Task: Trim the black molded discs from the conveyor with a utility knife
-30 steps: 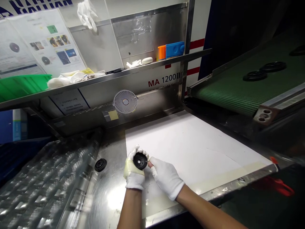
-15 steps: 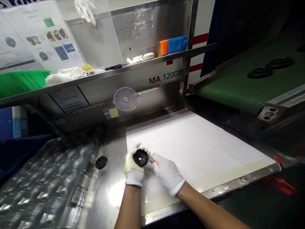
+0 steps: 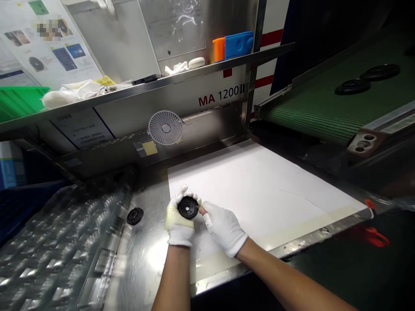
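My left hand [image 3: 180, 224], in a white glove with a yellowish palm, grips a round black ribbed plastic wheel [image 3: 192, 211], its face turned up toward me. A small pale hole shows at the wheel's centre. Against the right rim of the wheel is my right hand [image 3: 224, 229], also gloved, thumb and forefinger pinched together with a bare fingertip showing. Whatever sits in that pinch is too small to make out. To the left, a similar black wheel [image 3: 135, 216] lies on the metal bench top [image 3: 145, 246].
White paper [image 3: 259, 185] covers much of the bench. At left stands a clear plastic tray [image 3: 48, 250] with moulded pockets. Two black round parts [image 3: 352, 87] lie on the green conveyor [image 3: 311, 116]. A small fan [image 3: 166, 128] and a shelf [image 3: 129, 90] are behind.
My view has shifted slightly, so the scene sits a little higher and further left. Both hands keep the same hold at the wheel, with only slight movement.
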A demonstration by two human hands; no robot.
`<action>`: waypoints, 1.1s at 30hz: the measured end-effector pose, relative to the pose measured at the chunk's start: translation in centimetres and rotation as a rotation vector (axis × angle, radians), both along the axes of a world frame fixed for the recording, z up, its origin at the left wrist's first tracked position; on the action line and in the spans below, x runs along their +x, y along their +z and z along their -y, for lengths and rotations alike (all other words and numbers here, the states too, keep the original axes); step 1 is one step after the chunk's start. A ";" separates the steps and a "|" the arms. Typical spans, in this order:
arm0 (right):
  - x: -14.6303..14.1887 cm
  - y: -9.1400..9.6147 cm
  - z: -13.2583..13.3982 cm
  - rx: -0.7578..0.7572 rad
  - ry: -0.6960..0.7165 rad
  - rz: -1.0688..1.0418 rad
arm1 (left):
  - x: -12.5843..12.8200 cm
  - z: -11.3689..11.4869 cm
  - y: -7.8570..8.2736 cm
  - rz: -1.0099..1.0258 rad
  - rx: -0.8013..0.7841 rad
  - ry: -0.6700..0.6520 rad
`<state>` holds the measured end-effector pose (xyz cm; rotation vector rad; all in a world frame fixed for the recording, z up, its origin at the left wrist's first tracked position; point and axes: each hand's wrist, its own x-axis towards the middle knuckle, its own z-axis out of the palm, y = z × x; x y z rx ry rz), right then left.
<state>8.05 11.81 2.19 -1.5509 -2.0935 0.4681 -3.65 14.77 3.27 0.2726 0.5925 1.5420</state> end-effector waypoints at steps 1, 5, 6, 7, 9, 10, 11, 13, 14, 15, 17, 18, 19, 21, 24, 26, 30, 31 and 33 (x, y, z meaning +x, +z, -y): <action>-0.1 -0.1 0.0 -0.005 -0.010 0.005 | 0.2 -0.3 0.0 0.008 -0.010 0.036; -1.0 -0.4 0.7 -0.006 -0.001 0.020 | 1.0 -0.9 -0.3 0.020 -0.021 0.159; -1.2 -0.4 0.9 -0.003 0.007 0.020 | 1.0 -0.8 -0.3 0.015 -0.007 0.189; -1.2 -0.3 1.0 0.001 0.014 0.020 | 0.9 -0.6 -0.3 0.006 0.007 0.212; -1.1 -0.1 1.0 0.012 0.026 0.017 | 0.4 -0.1 -0.1 -0.019 0.016 0.166; -0.9 -0.1 0.9 0.017 0.029 0.014 | 0.2 0.1 0.0 -0.031 0.006 0.105; -0.7 0.0 0.8 0.022 0.029 0.011 | -0.1 0.3 0.2 -0.036 -0.006 0.044; -0.4 0.0 0.5 0.026 0.016 0.004 | -0.3 0.5 0.5 -0.028 -0.027 -0.025; -0.4 -0.1 0.3 0.027 0.007 0.003 | -0.4 0.5 0.6 -0.019 -0.034 -0.020; -0.4 -0.1 0.2 0.028 -0.002 0.003 | -0.3 0.4 0.6 -0.010 -0.038 0.010; -0.6 -0.2 0.2 0.033 -0.013 0.006 | 0.0 0.1 0.6 0.004 -0.045 0.064; -0.8 -0.2 0.3 0.037 -0.015 0.008 | 0.2 0.0 0.5 0.004 -0.046 0.090; -1.0 -0.2 0.5 0.041 -0.014 0.009 | 0.3 -0.1 0.4 0.003 -0.040 0.123; -1.4 -0.2 0.8 0.045 -0.001 0.009 | 0.5 -0.2 0.1 -0.010 -0.018 0.199; -1.8 -0.2 1.3 0.047 0.031 0.009 | 0.3 -0.2 -0.3 -0.038 0.021 0.273; -1.8 -0.1 1.3 0.046 0.034 0.011 | -0.2 0.0 -0.3 -0.051 0.028 0.241; -1.3 0.0 0.8 0.052 0.037 0.018 | -1.2 0.3 -0.2 -0.072 0.000 -0.025; -1.1 0.0 0.7 0.054 0.037 0.017 | -1.3 0.3 -0.1 -0.078 0.000 -0.065; -0.8 0.1 0.4 0.053 0.023 0.019 | -1.3 0.2 0.1 -0.089 0.006 -0.075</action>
